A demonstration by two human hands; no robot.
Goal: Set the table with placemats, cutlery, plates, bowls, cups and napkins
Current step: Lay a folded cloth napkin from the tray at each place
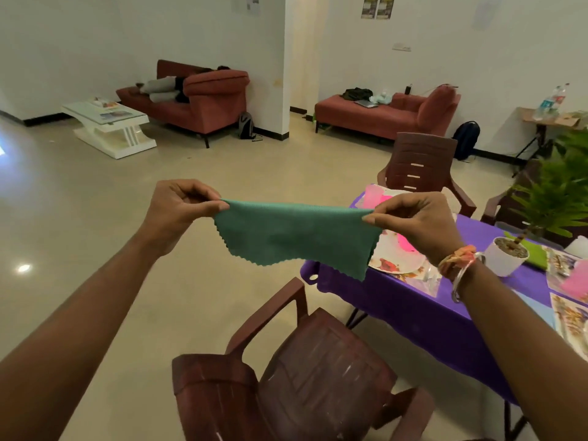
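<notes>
A teal green cloth napkin with zigzag edges (294, 232) hangs stretched in the air between two hands. The left hand (178, 211) pinches its left corner, the right hand (416, 222) its right corner, above a brown plastic chair (305, 377) beside a purple-covered table (397, 300).

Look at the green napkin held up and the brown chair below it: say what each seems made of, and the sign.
The green napkin looks like woven cloth, matt; it sags between the left hand and right hand, with a zigzag-cut edge. The brown chair is probably moulded plastic, slightly glossy; slatted one-piece shape with pale scuffs.
</notes>
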